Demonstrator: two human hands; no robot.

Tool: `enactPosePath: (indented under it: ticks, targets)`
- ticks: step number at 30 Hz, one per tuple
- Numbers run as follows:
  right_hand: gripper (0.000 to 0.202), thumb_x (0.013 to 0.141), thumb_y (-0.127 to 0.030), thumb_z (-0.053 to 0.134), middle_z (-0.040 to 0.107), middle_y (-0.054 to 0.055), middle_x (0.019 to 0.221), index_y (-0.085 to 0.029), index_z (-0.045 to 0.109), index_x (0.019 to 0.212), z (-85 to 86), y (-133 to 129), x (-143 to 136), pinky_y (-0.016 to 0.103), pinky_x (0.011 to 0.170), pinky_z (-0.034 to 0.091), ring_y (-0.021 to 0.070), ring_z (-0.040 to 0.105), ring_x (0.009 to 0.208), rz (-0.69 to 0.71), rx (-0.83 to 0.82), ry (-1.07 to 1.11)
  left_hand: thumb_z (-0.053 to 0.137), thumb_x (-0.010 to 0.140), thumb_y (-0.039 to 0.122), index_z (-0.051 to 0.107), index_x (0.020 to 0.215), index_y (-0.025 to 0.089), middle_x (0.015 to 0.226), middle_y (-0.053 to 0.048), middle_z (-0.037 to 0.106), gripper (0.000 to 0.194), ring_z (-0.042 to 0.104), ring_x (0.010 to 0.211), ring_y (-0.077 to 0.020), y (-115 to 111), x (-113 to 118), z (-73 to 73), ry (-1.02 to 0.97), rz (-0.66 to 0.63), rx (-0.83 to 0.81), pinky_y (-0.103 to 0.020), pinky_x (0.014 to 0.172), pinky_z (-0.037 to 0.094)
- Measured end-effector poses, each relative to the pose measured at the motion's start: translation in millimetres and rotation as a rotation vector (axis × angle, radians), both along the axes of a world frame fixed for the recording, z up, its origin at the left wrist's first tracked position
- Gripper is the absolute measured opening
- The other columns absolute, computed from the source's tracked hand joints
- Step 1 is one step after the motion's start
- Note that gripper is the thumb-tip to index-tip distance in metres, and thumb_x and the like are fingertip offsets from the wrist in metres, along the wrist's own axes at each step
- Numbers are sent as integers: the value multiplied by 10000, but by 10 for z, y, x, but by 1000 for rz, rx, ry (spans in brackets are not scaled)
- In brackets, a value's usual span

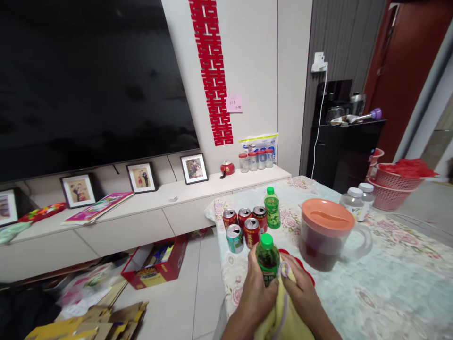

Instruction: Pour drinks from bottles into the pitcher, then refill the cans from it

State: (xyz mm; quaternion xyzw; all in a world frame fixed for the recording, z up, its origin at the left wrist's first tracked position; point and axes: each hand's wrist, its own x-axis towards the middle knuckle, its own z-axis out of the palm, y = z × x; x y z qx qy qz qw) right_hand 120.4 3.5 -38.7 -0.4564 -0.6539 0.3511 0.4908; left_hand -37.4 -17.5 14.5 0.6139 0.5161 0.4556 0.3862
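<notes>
My left hand [255, 288] is wrapped round a green plastic bottle [268, 256] with a green cap, held upright near the table's front corner. A yellow cloth [283, 314] with a pale purple edge is gripped in my right hand [300, 288], pressed against the bottle's side. Behind my hands part of a red item [305, 269] shows; the rest of it is hidden. Just beyond stand several opened drink cans [252, 232], mostly red, one teal and silver. Beside the cans is a second green bottle [272, 210], capped.
A large pitcher [320, 243] with an orange lid and dark liquid stands right of my hands. Two white-capped jars [354, 200] and pink baskets [392, 193] are behind it. A low cabinet [155, 200] holds photo frames. On the floor lie a red box [155, 264] and cardboard [106, 321].
</notes>
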Motion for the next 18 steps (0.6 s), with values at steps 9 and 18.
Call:
enactPosePath:
  ticks: [9,18]
  targets:
    - [501,736,-206,537,762,129,1192,-225,793,1166,-7,-7,-53,495,1018,523,325,680,1137,-24,-45,-111,532,673,31,190,1585,96,1660,-189,341,976,303,1557,-315,-19,-103,-54,48,-50,-48,-458,1303,206]
    - [527,858,-428,615,656,142,1431,-199,706,1324,-33,10,80,471,1143,448,327,587,1347,-40,-20,185,627,599,65,536,1291,133,1219,-127,570,701,520,1255,-328,16,34,-1,148,114,-66,-429,1113,412]
